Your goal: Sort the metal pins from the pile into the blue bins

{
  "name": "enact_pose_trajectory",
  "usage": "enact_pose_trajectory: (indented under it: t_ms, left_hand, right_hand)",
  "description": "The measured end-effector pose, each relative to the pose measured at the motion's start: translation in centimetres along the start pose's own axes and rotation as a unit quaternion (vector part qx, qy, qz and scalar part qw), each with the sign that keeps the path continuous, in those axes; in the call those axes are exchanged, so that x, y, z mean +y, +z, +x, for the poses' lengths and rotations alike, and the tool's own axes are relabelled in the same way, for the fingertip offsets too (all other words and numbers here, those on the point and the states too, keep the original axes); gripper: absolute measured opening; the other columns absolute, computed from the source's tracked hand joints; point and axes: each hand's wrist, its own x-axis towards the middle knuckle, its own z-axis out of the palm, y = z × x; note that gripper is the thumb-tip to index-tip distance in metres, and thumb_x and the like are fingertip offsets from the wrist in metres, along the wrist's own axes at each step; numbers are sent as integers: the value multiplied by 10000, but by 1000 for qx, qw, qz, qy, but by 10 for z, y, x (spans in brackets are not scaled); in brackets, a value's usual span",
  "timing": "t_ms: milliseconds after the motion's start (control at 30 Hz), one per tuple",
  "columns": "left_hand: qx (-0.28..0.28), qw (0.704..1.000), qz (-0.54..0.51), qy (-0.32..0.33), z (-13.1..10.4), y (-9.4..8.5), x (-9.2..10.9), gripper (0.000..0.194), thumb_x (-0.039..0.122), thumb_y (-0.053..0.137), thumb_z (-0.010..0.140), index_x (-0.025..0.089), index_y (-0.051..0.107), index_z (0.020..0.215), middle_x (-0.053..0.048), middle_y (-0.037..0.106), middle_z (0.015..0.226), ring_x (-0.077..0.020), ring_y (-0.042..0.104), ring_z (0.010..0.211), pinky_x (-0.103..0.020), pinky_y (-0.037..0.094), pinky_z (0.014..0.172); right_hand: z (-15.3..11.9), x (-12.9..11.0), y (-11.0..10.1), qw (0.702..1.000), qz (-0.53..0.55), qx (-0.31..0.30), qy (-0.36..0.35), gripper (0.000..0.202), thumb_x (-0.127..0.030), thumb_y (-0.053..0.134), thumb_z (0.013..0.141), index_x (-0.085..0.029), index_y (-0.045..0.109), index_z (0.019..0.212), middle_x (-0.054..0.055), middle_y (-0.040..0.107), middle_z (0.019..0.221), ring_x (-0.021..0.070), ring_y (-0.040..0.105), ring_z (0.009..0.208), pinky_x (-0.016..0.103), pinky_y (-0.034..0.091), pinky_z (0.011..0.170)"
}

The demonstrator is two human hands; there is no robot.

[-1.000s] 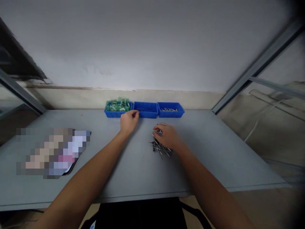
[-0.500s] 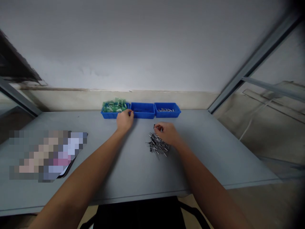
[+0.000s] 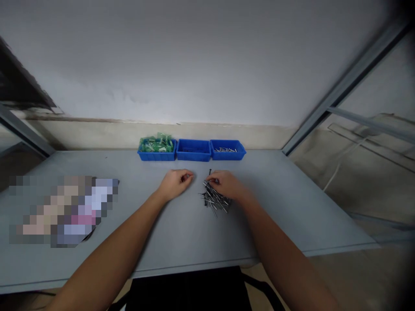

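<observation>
A heap of thin metal pieces (image 3: pixel 216 199), some of them dark, lies on the grey table. At its upper edge is my right hand (image 3: pixel 225 182), fingers pinched on something I cannot make out. A small dark piece (image 3: pixel 210 171) shows just beyond those fingertips. To the left of the heap, my left hand (image 3: pixel 175 183) is over the table with thumb and fingertips together; what they hold, if anything, is too small to tell.
Along the wall stand three blue bins: the left one (image 3: pixel 158 157) with green packets, the middle one (image 3: pixel 193 157) with small dark pieces, the right one (image 3: pixel 228 156) with silvery pieces. A blurred-out flat object (image 3: pixel 87 211) lies at the left.
My left hand has moved from the bins toward me and slightly right, nearer the heap. My right hand has shifted slightly left and down onto the heap's upper edge.
</observation>
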Motion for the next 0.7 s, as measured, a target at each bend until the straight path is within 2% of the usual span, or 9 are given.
enact_pose_trajectory:
  t_ms: [100,267,533,700]
  left_hand:
    - [-25,999,19,11,-2,0,3,223,325,514,858,202,696,896,-10,701,790,-128,587,645,-244,414,631]
    - [-72,996,48,28,-2,1,8,199,287,513,857,191,687,848,-5,653,702,-119,534,594,-242,366,582]
    - [-85,994,52,47,-3,3,8,185,269,509,861,189,675,844,-6,652,717,-116,522,602,-243,351,590]
    - [-82,994,45,50,-3,4,9,179,261,514,857,186,675,836,-4,649,720,-109,516,599,-238,351,583]
  right_hand:
    - [0,1,1,1000,0,-5,-6,241,-114,534,804,-209,724,918,43,707,925,155,614,810,271,442,759]
    - [1,1,4,1000,-9,-20,-10,176,-178,547,837,-207,720,856,38,673,854,139,574,733,252,413,677]
    - [3,3,11,998,-49,-29,20,172,-194,507,877,-177,669,820,64,657,865,157,557,757,265,374,685]
    - [1,1,11,999,-27,20,13,161,-187,463,902,-170,609,836,66,635,896,152,549,807,264,381,740]
